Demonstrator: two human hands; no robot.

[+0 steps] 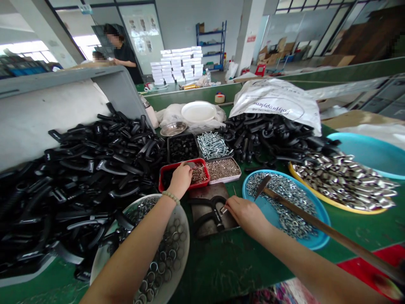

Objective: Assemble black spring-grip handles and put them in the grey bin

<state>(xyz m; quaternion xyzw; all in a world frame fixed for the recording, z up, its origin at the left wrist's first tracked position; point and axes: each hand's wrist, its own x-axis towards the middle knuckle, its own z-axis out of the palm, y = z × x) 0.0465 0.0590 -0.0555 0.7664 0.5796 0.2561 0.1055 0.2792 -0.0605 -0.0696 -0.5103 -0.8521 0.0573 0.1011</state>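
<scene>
Presently the left hand (181, 179) digs in a red plastic tray (162, 175), grip hidden. The right hand (245, 214) pinches a small silver fastener (224, 209).

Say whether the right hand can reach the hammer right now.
Probably yes: the hammer lies across the blue dish right beside the right hand, nothing covering its handle, though that hand touches a black part.

Two hands are showing: left hand (181, 179) at eleven o'clock, right hand (245, 213) at one. Four small trays are sitting at twelve: red tray (164, 171), black tray (168, 141), bolt tray (218, 159), pin tray (239, 171). Two blue bowls are lying at two o'clock, near bowl (319, 242) and far bowl (373, 154), one yellow plate (332, 202) between. One hammer (316, 221) is lying at two.
</scene>
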